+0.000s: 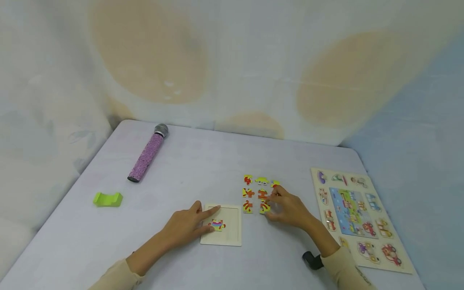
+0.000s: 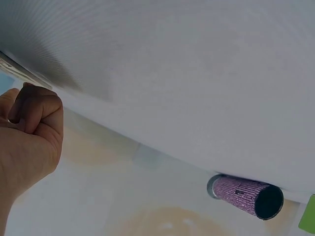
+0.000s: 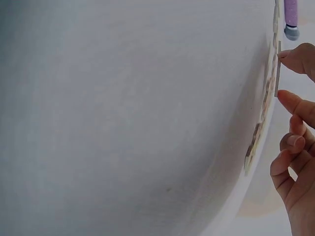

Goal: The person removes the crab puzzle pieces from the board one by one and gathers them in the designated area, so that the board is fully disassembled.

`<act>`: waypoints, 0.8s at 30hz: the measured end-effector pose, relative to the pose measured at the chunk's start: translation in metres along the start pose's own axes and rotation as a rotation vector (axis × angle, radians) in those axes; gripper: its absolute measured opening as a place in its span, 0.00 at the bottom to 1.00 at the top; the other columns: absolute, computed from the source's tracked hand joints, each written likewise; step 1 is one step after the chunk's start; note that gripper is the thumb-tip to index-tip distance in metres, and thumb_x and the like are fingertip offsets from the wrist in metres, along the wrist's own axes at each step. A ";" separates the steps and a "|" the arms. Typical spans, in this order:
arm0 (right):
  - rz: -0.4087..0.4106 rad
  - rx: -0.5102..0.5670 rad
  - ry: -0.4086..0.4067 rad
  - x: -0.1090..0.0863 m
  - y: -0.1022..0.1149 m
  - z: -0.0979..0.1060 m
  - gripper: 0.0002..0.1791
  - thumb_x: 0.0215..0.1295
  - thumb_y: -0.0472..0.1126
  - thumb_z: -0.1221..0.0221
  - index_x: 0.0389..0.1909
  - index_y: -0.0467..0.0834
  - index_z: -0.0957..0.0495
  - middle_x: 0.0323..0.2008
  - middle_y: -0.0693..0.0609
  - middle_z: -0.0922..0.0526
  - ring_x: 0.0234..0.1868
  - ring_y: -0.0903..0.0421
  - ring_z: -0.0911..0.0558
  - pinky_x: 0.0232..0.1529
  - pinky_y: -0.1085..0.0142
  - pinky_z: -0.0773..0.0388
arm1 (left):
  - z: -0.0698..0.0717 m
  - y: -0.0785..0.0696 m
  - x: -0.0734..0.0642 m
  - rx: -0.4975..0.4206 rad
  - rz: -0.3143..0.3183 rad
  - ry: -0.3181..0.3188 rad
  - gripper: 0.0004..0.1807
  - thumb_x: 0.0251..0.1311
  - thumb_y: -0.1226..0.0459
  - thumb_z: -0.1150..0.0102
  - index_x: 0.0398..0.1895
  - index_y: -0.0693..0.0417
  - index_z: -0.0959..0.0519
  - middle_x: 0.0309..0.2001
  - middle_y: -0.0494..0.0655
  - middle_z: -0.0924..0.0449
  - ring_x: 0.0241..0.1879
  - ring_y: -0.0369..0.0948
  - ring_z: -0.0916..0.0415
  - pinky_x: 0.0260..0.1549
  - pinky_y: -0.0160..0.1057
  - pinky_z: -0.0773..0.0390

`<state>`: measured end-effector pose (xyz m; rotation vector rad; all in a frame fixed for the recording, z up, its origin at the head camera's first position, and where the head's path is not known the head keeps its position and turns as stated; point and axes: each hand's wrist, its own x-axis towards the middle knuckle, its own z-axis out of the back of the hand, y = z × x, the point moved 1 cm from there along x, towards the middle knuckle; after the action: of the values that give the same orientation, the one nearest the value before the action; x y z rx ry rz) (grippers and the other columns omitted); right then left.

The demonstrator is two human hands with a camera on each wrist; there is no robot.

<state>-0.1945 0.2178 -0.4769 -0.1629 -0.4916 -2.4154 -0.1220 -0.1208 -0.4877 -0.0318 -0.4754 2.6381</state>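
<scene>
My left hand (image 1: 185, 226) rests at the left side of a small square wooden puzzle tray (image 1: 232, 237). Its index finger stretches over the tray, and the thumb touches a rainbow-striped puzzle piece (image 1: 218, 225) lying inside. In the left wrist view the other fingers of the left hand (image 2: 32, 118) are bent. To the right, my right hand (image 1: 290, 209) pinches a yellow and red puzzle piece (image 1: 265, 208) between thumb and finger. The right wrist view shows this held piece (image 3: 278, 73) edge-on. Several loose pieces (image 1: 248, 193) lie in rows beside it; the hand partly covers some.
A large wooden picture puzzle board (image 1: 386, 253) lies at the right. A black object (image 1: 312, 261) is partly behind the right forearm. A purple glittery microphone (image 1: 146, 157) and a green block (image 1: 108, 199) lie on the left. Cloth walls border the table.
</scene>
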 end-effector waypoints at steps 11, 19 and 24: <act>0.031 0.010 -0.025 0.004 0.003 -0.001 0.23 0.42 0.45 0.23 0.41 0.40 0.12 0.35 0.57 0.34 0.33 0.64 0.33 0.30 0.73 0.32 | 0.002 0.002 0.000 -0.009 -0.009 0.010 0.33 0.60 0.40 0.40 0.70 0.26 0.31 0.34 0.37 0.41 0.19 0.33 0.50 0.19 0.30 0.42; 0.012 0.025 -0.001 0.003 0.004 -0.001 0.22 0.43 0.45 0.23 0.41 0.41 0.13 0.35 0.58 0.34 0.34 0.64 0.32 0.31 0.73 0.32 | 0.003 0.002 -0.001 -0.023 -0.007 0.008 0.33 0.60 0.41 0.39 0.70 0.28 0.30 0.34 0.37 0.40 0.19 0.32 0.50 0.19 0.31 0.42; 0.009 0.033 0.018 0.003 0.003 -0.001 0.23 0.44 0.46 0.23 0.43 0.40 0.13 0.36 0.58 0.34 0.34 0.63 0.32 0.32 0.73 0.32 | 0.003 0.001 -0.001 -0.027 -0.007 0.009 0.33 0.60 0.41 0.39 0.69 0.28 0.30 0.34 0.37 0.41 0.19 0.33 0.50 0.19 0.31 0.42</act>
<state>-0.1944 0.2135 -0.4763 -0.1280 -0.5212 -2.3963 -0.1220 -0.1228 -0.4853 -0.0505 -0.5066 2.6241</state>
